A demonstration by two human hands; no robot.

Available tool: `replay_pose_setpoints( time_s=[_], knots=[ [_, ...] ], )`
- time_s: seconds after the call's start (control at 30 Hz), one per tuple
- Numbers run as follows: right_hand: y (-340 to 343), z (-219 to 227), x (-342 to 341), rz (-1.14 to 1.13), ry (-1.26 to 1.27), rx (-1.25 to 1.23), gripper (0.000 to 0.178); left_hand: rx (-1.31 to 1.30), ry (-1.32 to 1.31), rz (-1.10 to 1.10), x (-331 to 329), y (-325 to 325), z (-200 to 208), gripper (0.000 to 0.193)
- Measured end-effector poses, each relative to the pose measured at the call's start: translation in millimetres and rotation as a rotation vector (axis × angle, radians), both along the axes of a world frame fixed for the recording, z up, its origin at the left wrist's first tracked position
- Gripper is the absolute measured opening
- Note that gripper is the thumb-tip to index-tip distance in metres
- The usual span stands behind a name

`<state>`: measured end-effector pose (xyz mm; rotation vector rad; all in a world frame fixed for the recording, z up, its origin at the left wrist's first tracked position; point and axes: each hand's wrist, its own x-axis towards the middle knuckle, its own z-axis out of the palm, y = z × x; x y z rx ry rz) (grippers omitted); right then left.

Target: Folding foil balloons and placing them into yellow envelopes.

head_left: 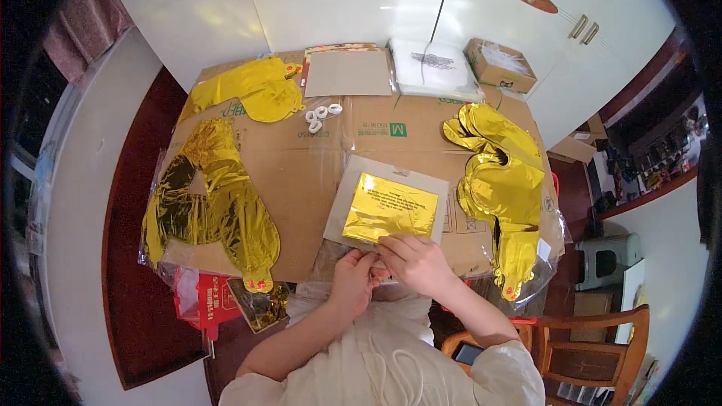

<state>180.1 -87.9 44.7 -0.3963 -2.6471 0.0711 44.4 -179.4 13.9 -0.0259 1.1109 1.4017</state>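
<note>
Both hands meet at the 6 o'clock edge of the card, which lies on the cardboard-covered table. Left hand and right hand pinch that edge closed. A folded gold foil lies on the card. Gold balloons lie at 3 o'clock.

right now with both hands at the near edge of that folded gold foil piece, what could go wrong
The left hand and right hand work the near edge of the folded gold foil rectangle, which lies on a grey card sheet. A hard pull might tear or crease the thin foil. The card lies loose on the brown cardboard table cover, so it could slide. The gold foil balloon pile at the right hangs over the edge and could slip off if nudged.
</note>
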Motion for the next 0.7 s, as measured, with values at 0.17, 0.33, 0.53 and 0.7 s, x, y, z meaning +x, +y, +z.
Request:
replay_pose_setpoints(
  time_s=[0.17, 0.33, 0.53, 0.7],
  knots=[
    [-2.4, 0.6, 0.3, -0.009, -0.028, 0.008, 0.035, 0.023, 0.025, -0.020, -0.6, -1.8, -2.4, 0.007],
    [-6.7, 8.2, -2.4, -0.010, -0.054, 0.054, 0.033, 0.064, -0.053, 0.063, 0.3, -1.2, -4.7, 0.005],
    [-6.3, 3.5, -1.9, -0.015, -0.060, -0.004, 0.033, 0.030, -0.035, 0.064, 2.4, -2.0, -6.2, 0.004],
    [-5.7, 6.4, -2.0, -0.015, -0.066, 0.015, 0.033, 0.025, 0.011, 0.015, 2.1, -4.5, -5.8, 0.004]
  ],
)
